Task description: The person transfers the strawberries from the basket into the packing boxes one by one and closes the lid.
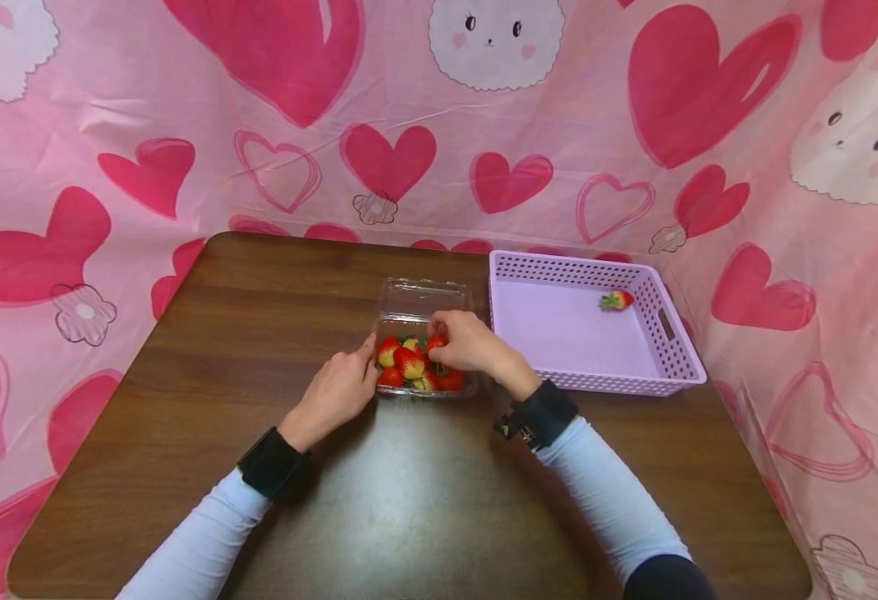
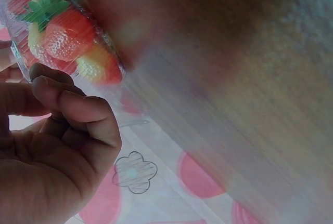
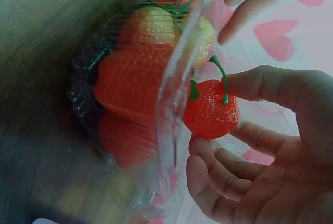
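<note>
A clear plastic clamshell box [image 1: 427, 392] stands on the table with its lid [image 1: 425, 296] folded back. Several red and yellow strawberries [image 1: 409, 362] with green leaves fill it. My left hand [image 1: 337, 385] is at the box's left side, curled fingers [image 2: 88, 107] and thumb at the rim. Over the right part of the box, my right hand [image 1: 464, 342] pinches a red strawberry [image 3: 210, 110] with a green stem between thumb and fingers. In the right wrist view that strawberry is level with the box's rim, at the opening.
A lilac perforated basket [image 1: 559, 325] stands to the right of the box, near the back edge. One strawberry [image 1: 617, 300] lies inside it, towards the back right. The brown wooden table [image 1: 408, 500] meets a pink heart-patterned cloth [image 1: 281, 100] behind and at the sides.
</note>
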Tool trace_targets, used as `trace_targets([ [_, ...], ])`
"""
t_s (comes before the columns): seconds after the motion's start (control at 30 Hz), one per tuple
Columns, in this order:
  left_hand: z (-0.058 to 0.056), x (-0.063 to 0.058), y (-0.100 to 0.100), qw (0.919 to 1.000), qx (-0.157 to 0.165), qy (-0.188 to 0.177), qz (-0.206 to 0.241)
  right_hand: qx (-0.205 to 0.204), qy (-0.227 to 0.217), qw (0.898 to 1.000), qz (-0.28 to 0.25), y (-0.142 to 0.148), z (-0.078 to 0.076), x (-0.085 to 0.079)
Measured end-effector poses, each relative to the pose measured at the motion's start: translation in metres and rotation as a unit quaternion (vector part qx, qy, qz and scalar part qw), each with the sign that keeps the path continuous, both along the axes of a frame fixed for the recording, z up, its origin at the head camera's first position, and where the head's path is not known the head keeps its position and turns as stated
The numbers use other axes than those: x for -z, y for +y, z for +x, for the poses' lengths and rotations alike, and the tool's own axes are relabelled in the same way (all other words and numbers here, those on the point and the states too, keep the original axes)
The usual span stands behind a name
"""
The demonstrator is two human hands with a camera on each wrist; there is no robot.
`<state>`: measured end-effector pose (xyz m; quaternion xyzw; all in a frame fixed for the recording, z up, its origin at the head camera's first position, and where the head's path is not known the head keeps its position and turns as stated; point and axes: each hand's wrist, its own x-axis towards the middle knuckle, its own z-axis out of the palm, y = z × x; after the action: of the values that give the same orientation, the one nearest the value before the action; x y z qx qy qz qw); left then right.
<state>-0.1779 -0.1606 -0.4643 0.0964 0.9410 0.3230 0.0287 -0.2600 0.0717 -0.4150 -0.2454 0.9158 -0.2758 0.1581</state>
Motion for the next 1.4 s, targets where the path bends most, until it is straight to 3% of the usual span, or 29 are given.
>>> trace_targets([
  [0.4,-0.001,0.001,0.001,0.9998,0.001,0.018,-0.008,-0.027,0.025,0.999,0.032,-0.005,0.001,0.014],
  [0.87,-0.001,0.001,0.0,0.9998,0.002,0.017,-0.008,-0.045,0.052,0.996,0.05,-0.007,0.003,0.018],
  [1.4,-0.001,0.0,0.0,1.0,0.0,0.005,-0.008,-0.05,0.05,0.996,0.061,-0.007,0.004,0.019],
])
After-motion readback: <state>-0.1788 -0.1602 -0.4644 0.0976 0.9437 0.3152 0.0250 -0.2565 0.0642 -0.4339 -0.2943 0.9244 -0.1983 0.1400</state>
